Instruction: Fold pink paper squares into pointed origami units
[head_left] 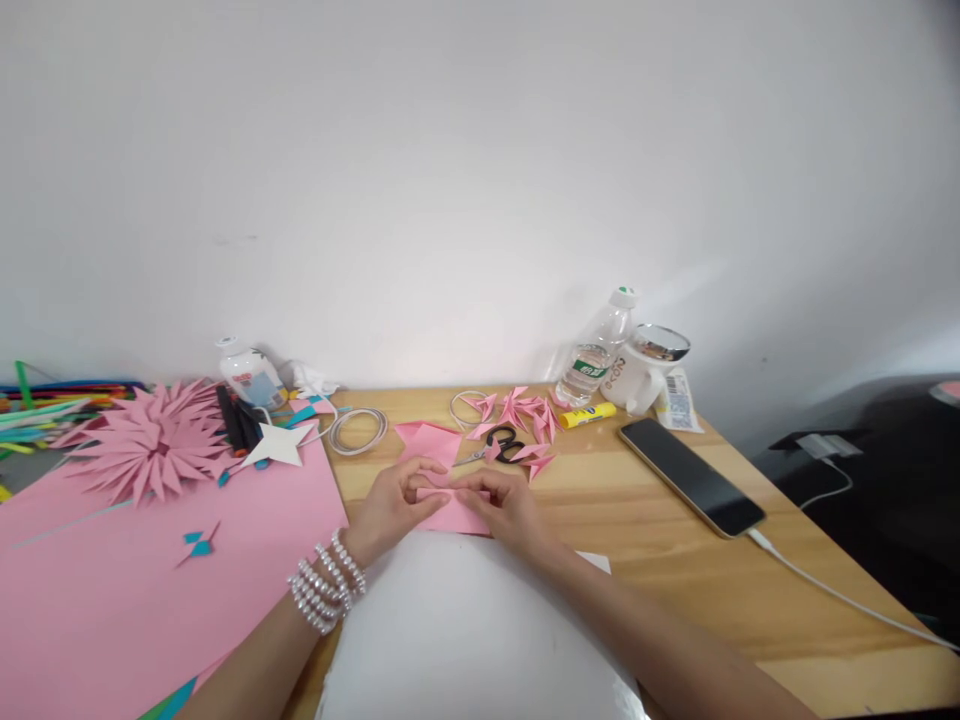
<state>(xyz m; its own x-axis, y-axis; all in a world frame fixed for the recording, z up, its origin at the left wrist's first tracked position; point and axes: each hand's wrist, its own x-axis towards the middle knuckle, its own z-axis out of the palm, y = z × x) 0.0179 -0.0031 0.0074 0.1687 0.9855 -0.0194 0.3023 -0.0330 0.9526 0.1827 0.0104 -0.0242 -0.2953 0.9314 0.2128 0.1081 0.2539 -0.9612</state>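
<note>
Near the middle of the wooden surface (675,560), both hands are down on a small pink paper piece (450,508). The left hand (394,503) curls over its left end, fingers pinching a folded edge, a stack of pearl bracelets (328,585) on that wrist. The right hand (506,505) meets it from the right, fingertips pressed on the same fold, so both hands are closed on the paper. The paper lies flat on the surface, touching the far edge of a white sheet (465,630) that spreads toward the near side.

Just beyond the hands sits another pink sheet (427,440), and to its right black-handled scissors (501,445) lie among several folded pink points (525,412). Farther right, a yellow glue stick (589,414) lies on its side, with a clear water bottle (596,355) and a white mug (641,372) standing at the far edge by the wall. A dark phone (690,476) lies face up to the right, a white cable (832,590) running from its near end.

Over on the left, a big pink sheet (112,580) covers the surface, carrying a spiky pink paper flower (150,445) and a white paper star (279,444). A coiled white cord (358,428) lies between the star and the hands.
</note>
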